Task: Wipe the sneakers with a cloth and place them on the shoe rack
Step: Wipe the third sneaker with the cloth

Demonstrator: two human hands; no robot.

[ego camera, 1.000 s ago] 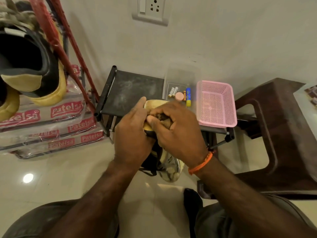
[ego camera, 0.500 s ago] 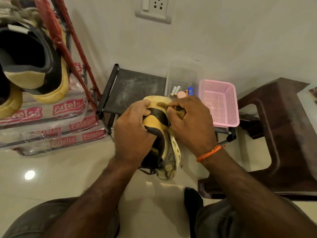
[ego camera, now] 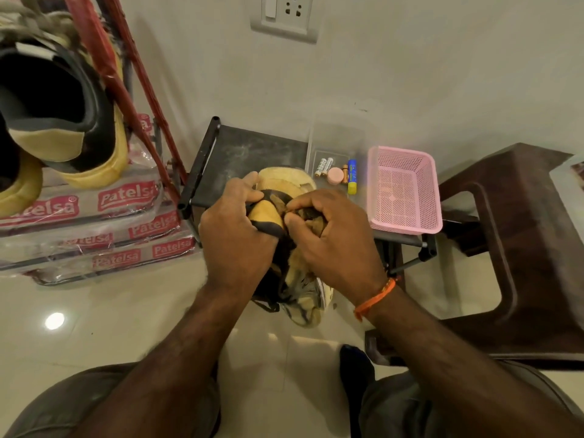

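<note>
A yellow and black sneaker (ego camera: pixel 286 184) is held in the air in front of a low black rack (ego camera: pixel 249 153). My left hand (ego camera: pixel 235 238) grips its left side. My right hand (ego camera: pixel 335 245) is closed on a brownish cloth (ego camera: pixel 317 224) pressed against the sneaker's upper. The sneaker's patterned sole end (ego camera: pixel 311 311) hangs below my hands. Another yellow and black sneaker (ego camera: pixel 63 121) stands on the red shoe rack (ego camera: pixel 104 61) at the upper left.
A pink mesh basket (ego camera: pixel 404 191) and a clear box with batteries and a blue tube (ego camera: pixel 352 175) sit on the low black rack. A dark brown stool (ego camera: pixel 518 248) stands at the right. Wrapped "Patelsa" packs (ego camera: pixel 94 229) lie under the red rack. A wall socket (ego camera: pixel 284 14) is above.
My right hand with the cloth slid back down over the sneaker's upper, covering more of it. The left hand keeps its grip on the sneaker.
</note>
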